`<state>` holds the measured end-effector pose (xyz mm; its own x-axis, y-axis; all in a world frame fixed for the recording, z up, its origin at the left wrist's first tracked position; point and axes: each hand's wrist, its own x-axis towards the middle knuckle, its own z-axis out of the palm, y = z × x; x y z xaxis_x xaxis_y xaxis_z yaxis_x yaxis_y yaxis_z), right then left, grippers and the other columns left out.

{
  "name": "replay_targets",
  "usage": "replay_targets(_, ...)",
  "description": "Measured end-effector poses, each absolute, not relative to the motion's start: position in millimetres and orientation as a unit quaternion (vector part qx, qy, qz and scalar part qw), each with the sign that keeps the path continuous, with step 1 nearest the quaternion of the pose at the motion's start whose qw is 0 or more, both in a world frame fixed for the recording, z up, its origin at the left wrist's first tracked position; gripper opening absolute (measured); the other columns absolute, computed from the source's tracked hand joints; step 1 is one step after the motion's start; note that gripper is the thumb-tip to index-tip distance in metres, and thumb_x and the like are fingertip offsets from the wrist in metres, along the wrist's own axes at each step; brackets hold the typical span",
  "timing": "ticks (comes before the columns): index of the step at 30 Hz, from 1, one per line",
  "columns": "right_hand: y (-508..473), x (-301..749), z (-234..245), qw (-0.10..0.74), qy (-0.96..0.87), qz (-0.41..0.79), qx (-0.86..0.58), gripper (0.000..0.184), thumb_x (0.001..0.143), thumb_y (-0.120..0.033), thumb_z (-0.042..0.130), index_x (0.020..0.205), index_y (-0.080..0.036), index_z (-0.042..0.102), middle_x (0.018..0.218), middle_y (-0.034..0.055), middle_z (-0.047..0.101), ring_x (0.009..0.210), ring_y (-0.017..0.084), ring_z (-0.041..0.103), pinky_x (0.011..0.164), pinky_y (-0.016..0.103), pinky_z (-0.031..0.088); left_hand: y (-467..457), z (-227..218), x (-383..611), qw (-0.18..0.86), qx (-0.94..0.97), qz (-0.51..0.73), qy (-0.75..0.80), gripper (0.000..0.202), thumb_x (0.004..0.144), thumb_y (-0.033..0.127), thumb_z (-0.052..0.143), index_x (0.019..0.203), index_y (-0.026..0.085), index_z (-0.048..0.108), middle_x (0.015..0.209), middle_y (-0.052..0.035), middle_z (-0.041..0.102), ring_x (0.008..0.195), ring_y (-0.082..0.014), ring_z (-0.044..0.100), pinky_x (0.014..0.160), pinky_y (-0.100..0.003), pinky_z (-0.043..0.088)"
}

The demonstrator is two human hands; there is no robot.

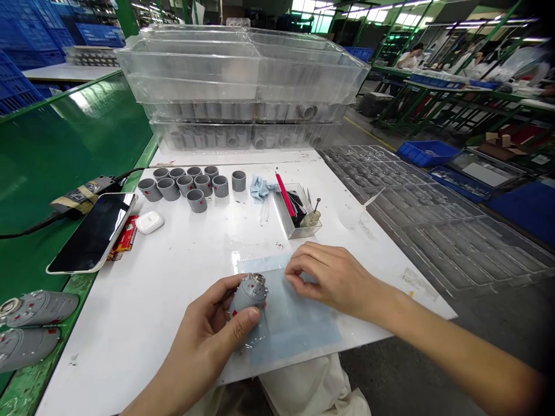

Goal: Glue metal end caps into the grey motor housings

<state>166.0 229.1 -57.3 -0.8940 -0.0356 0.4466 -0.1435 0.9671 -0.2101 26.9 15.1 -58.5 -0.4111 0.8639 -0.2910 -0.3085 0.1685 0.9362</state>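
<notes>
Grey cyl. (247,293) btwn L fingers (236,331), far-side contact unclear.

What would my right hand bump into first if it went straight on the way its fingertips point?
Probably the grey canister in your left hand, though how high your right hand sits above the blue mat is hard to tell.

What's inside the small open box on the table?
A red stick, something black, a pale pointed piece and a small yellowish container show in the box; anything beneath is covered.
</notes>
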Motion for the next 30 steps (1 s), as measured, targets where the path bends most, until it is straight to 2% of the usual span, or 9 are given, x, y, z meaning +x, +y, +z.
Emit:
replay_targets(3, 205.9, 166.5, -57.0, 0.343, -0.912, 0.219, 0.054, 0.007, 0.09, -0.015, 0.069, 0.095, -0.017, 0.064, 0.081, 0.0032, 0.067, 0.071, 0.014, 0.062, 0.061, 0.027, 0.051, 15.1, -60.4, 27.9, 0.484, 0.234, 0.607, 0.586, 0.035, 0.086, 0.034, 0.08, 0.118, 0.025, 0.068, 0.107, -0.0026, 0.075, 0.101, -0.0204, 0.066, 0.085, -0.024, 0.054)
replay_targets(6, 186.0, 163.6, -58.2, 0.388, -0.882, 0.262, 0.051, 0.009, 0.091, -0.016, 0.069, 0.099, -0.018, 0.066, 0.08, 0.0038, 0.067, 0.069, 0.014, 0.062, 0.059, 0.027, 0.052, 14.6, -61.3, 28.3, 0.476, 0.227, 0.607, 0.595, 0.035, 0.083, 0.031, 0.083, 0.115, 0.026, 0.068, 0.106, -0.0022, 0.074, 0.097, -0.0196, 0.065, 0.079, -0.024, 0.054)
replay_targets(11, 178.7, 157.6, -62.1, 0.398, -0.875, 0.273, 0.037, 0.011, 0.09, -0.013, 0.07, 0.1, -0.017, 0.067, 0.081, 0.0047, 0.068, 0.069, 0.015, 0.062, 0.059, 0.028, 0.053, 15.3, -62.5, 27.9, 0.483, 0.224, 0.611, 0.586, 0.039, 0.082, 0.031, 0.084, 0.115, 0.027, 0.066, 0.113, -0.0029, 0.071, 0.105, -0.0209, 0.063, 0.081, -0.025, 0.054)
replay_targets(17, 180.3, 157.1, -63.6, 0.394, -0.878, 0.268, 0.038, 0.012, 0.089, -0.011, 0.071, 0.099, -0.017, 0.067, 0.081, 0.0051, 0.068, 0.068, 0.015, 0.061, 0.058, 0.029, 0.053, 15.3, -63.6, 27.3, 0.492, 0.23, 0.61, 0.577, 0.038, 0.084, 0.03, 0.083, 0.116, 0.026, 0.065, 0.105, -0.0019, 0.071, 0.099, -0.0194, 0.062, 0.084, -0.026, 0.052)
replay_targets(22, 179.8, 157.0, -64.9, 0.397, -0.876, 0.27, 0.038, 0.016, 0.086, -0.008, 0.073, 0.1, -0.014, 0.067, 0.083, 0.0061, 0.068, 0.07, 0.015, 0.061, 0.06, 0.029, 0.052, 14.6, -62.9, 27.3, 0.491, 0.234, 0.61, 0.576, 0.036, 0.084, 0.027, 0.082, 0.116, 0.026, 0.065, 0.108, -0.0019, 0.071, 0.108, -0.0207, 0.061, 0.089, -0.026, 0.051)
replay_targets(30, 180.6, 159.0, -66.6, 0.39, -0.88, 0.268, 0.044, 0.015, 0.087, -0.008, 0.072, 0.1, -0.015, 0.067, 0.084, 0.0061, 0.068, 0.071, 0.015, 0.06, 0.06, 0.03, 0.052, 16.1, -62.8, 27.0, 0.494, 0.232, 0.615, 0.569, 0.036, 0.083, 0.027, 0.083, 0.115, 0.026, 0.066, 0.108, -0.0008, 0.072, 0.102, -0.0184, 0.063, 0.089, -0.025, 0.052)
